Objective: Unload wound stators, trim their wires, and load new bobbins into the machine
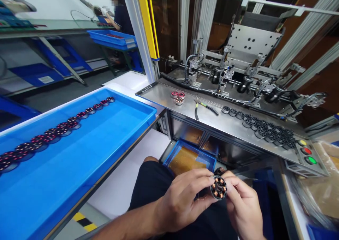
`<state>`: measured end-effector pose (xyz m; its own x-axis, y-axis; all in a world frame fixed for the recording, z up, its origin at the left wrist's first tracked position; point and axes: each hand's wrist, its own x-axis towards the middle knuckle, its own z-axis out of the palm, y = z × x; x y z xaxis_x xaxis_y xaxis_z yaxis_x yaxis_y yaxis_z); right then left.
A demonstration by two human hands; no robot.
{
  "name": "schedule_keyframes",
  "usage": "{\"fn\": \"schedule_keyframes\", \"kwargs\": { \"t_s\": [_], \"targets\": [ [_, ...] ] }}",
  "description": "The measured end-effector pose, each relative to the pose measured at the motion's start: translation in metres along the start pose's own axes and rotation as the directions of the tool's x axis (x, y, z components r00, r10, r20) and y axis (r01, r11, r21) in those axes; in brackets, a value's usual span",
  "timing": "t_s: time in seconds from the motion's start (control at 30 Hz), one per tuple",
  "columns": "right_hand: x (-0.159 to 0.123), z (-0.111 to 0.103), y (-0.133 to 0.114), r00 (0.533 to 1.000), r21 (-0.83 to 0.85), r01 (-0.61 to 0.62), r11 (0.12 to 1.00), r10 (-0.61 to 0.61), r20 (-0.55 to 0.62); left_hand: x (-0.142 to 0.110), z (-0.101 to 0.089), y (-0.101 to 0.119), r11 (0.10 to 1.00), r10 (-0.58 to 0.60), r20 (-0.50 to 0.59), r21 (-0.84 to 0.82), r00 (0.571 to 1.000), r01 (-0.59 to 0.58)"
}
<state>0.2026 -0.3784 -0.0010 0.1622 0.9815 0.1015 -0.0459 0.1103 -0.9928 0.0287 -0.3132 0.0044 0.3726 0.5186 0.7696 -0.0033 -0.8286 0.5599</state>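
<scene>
Above my lap, a round motor stator with copper windings and a dark rim faces the camera. My left hand pinches its left side between thumb and fingers. On its other side, the thumb and fingers of my right hand close on the edge. A dark part shows just behind the stator, between the fingertips; I cannot make out whether it is a second stator. Thin copper wire seems to show near my left thumb. Beyond my hands, cutting pliers with black and green handles lie spread on the metal worktop.
Several wound stators line a large blue tray at left. A few red ones sit on the worktop; several black cores stand rightward by control buttons. Behind is a winding machine. A person works at back left.
</scene>
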Motion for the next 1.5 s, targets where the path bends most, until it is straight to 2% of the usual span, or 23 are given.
{"fn": "schedule_keyframes", "kwargs": {
  "t_s": [0.13, 0.4, 0.53, 0.7, 0.77, 0.8, 0.83, 0.87, 0.93, 0.97, 1.0, 1.03, 1.07, 1.1, 1.17, 1.23, 1.3, 1.4, 1.47, 1.5],
  "targets": [
    [0.0, 0.001, 0.001, 1.0, 0.01, 0.003, 1.0, -0.003, -0.004, -0.001, -0.002, 0.0, 1.0, -0.003, 0.022, -0.005, 1.0, 0.003],
    [0.0, 0.001, -0.005, 0.997, -0.101, 0.066, 0.993, -0.071, -0.041, 0.0, -0.004, 0.001, 0.996, -0.023, 0.039, -0.083, 0.999, 0.027],
    [0.001, 0.003, -0.009, 0.989, -0.162, 0.114, 0.98, -0.127, -0.071, 0.0, -0.006, 0.003, 0.992, -0.023, 0.061, -0.12, 0.998, 0.03],
    [0.003, 0.005, -0.018, 0.971, -0.253, 0.213, 0.944, -0.232, -0.049, -0.004, -0.006, 0.006, 0.986, -0.024, 0.062, -0.164, 0.998, 0.034],
    [0.004, 0.004, -0.024, 0.949, -0.299, 0.289, 0.91, -0.312, -0.034, -0.006, -0.005, 0.008, 0.962, -0.075, 0.053, -0.259, 0.996, 0.086],
    [0.005, 0.003, -0.027, 0.934, -0.324, 0.334, 0.885, -0.357, -0.011, -0.006, -0.005, 0.009, 0.92, -0.144, 0.048, -0.361, 0.988, 0.151],
    [0.005, 0.001, -0.03, 0.916, -0.343, 0.384, 0.857, -0.399, 0.027, -0.006, -0.004, 0.01, 0.837, -0.242, 0.063, -0.49, 0.968, 0.241],
    [0.006, -0.002, -0.033, 0.897, -0.353, 0.433, 0.83, -0.435, 0.077, -0.005, -0.002, 0.01, 0.704, -0.355, 0.106, -0.623, 0.929, 0.34],
    [0.008, -0.008, -0.039, 0.855, -0.34, 0.519, 0.784, -0.483, 0.191, -0.002, 0.002, 0.007, 0.345, -0.523, 0.303, -0.779, 0.797, 0.523],
    [0.009, -0.011, -0.041, 0.834, -0.331, 0.552, 0.765, -0.497, 0.241, -0.001, 0.005, 0.005, 0.176, -0.533, 0.44, -0.779, 0.723, 0.602],
    [0.01, -0.015, -0.044, 0.816, -0.329, 0.576, 0.748, -0.504, 0.282, 0.0, 0.009, 0.003, 0.045, -0.492, 0.569, -0.74, 0.66, 0.671],
    [0.011, -0.018, -0.047, 0.802, -0.336, 0.594, 0.731, -0.509, 0.312, 0.001, 0.012, 0.0, -0.036, -0.435, 0.665, -0.687, 0.607, 0.726],
    [0.012, -0.02, -0.05, 0.79, -0.35, 0.611, 0.711, -0.515, 0.332, 0.001, 0.015, -0.002, -0.076, -0.383, 0.724, -0.643, 0.573, 0.762],
    [0.014, -0.022, -0.053, 0.778, -0.368, 0.626, 0.687, -0.524, 0.346, 0.001, 0.018, -0.003, -0.087, -0.353, 0.751, -0.62, 0.558, 0.779],
    [0.016, -0.023, -0.058, 0.754, -0.413, 0.657, 0.631, -0.549, 0.361, 0.0, 0.022, -0.003, -0.058, -0.389, 0.718, -0.644, 0.577, 0.762],
    [0.017, -0.021, -0.063, 0.741, -0.46, 0.669, 0.584, -0.573, 0.35, -0.001, 0.022, 0.0, 0.002, -0.474, 0.626, -0.703, 0.619, 0.712],
    [0.016, -0.017, -0.065, 0.77, -0.512, 0.627, 0.588, -0.566, 0.293, 0.0, 0.019, 0.004, 0.028, -0.517, 0.536, -0.769, 0.667, 0.639],
    [0.015, -0.011, -0.066, 0.842, -0.53, 0.517, 0.672, -0.511, 0.174, 0.006, 0.014, 0.006, -0.037, -0.544, 0.418, -0.878, 0.728, 0.476],
    [0.016, -0.01, -0.066, 0.869, -0.476, 0.484, 0.734, -0.469, 0.161, 0.011, 0.013, 0.002, -0.108, -0.563, 0.384, -0.912, 0.731, 0.396],
    [0.017, -0.01, -0.066, 0.873, -0.444, 0.483, 0.755, -0.455, 0.176, 0.012, 0.013, -0.001, -0.144, -0.567, 0.415, -0.901, 0.712, 0.41]
  ]
}}
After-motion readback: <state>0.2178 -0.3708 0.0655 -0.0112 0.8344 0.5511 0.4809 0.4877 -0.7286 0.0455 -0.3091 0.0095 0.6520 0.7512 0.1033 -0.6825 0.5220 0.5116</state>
